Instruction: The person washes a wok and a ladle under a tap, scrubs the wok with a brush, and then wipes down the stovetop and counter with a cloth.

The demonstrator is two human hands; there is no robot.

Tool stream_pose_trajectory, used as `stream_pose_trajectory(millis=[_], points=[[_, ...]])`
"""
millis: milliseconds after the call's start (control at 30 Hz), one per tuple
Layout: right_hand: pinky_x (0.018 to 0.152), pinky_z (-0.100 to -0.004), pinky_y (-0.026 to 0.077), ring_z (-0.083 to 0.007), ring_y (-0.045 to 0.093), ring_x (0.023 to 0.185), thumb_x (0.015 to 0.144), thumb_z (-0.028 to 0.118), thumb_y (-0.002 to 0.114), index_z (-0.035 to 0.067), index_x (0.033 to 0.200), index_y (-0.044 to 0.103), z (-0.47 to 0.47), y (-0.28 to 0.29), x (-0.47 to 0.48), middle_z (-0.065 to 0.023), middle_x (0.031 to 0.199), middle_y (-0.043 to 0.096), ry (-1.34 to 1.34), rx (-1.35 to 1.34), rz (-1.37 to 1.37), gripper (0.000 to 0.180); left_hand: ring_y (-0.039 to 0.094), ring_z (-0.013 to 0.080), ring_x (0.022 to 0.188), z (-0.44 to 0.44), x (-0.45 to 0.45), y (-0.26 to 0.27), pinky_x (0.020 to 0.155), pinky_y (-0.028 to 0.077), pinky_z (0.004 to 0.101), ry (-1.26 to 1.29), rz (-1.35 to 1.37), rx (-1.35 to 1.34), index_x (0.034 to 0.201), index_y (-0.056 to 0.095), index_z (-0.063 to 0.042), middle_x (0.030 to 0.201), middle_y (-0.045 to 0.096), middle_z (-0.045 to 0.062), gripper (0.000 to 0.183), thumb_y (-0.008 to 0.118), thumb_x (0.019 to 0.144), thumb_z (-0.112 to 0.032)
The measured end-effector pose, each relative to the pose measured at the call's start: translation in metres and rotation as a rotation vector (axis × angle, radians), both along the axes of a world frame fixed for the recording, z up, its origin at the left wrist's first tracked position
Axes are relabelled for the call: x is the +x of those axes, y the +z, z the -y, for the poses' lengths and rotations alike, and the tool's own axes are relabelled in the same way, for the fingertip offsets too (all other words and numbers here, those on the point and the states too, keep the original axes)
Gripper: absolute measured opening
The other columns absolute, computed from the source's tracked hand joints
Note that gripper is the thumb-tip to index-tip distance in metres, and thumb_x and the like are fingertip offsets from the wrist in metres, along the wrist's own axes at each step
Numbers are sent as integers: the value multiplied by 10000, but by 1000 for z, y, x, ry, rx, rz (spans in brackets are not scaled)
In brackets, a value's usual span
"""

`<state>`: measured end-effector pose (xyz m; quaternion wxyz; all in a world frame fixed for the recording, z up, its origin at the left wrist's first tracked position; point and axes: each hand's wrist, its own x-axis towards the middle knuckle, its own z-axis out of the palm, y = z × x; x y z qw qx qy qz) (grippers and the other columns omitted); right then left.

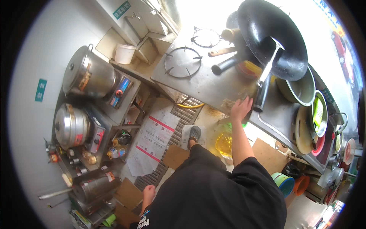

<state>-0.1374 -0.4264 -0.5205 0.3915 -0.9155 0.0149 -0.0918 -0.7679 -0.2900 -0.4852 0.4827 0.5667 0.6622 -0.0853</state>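
Observation:
My right hand [241, 109] is on the front edge of a stainless steel counter [206, 83], pressing a crumpled light-brown cloth [228, 103] against the metal. Part of the cloth is hidden under the fingers. Just right of this hand hangs the black handle of a large wok [274, 34], which is tilted on top of other pans. A steel wok spatula [268, 68] rests in the wok. At my side, away from the counter, my left hand [149, 191] hangs with its fingers curled and nothing visible in it.
Two burner grates [183, 62] sit further along the counter. To the right are a metal basin [297, 88] and a round board [303, 130]. A container of yellow oil [224, 143] stands on the floor. Opposite, a shelf holds a tall stockpot [88, 70]. Cardboard [177, 157] covers part of the floor grating.

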Motion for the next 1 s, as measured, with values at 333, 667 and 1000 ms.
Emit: stream_pose_trajectory(millis=[333, 667, 1000], points=[[1106, -423, 328, -340, 428, 1296, 990, 210, 465, -20, 1377, 436, -143, -31, 63, -234, 1384, 455, 189, -30, -63, 451, 662, 195, 809, -189, 47, -4, 736, 538, 330, -224, -1, 154, 1084, 659, -11, 912, 696, 111, 251, 642, 908, -188], [1078, -448, 356, -377, 470, 1237, 837, 90, 650, 26, 1365, 466, -188, -50, 104, -182, 1338, 497, -222, -369, 194, 563, 657, 324, 931, -375, 424, 82, 813, 523, 378, -1042, 347, 376, 1086, 653, 7, 1021, 656, 163, 252, 634, 889, -148], [1028, -442, 407, -382, 498, 1202, 829, 82, 627, 11, 1327, 503, -228, -24, 180, -216, 1326, 509, -231, -151, 157, 519, 656, 290, 846, -428, 644, 60, 763, 518, 343, -1210, 958, 361, 995, 675, 19, 929, 668, 158, 150, 639, 881, -72]])
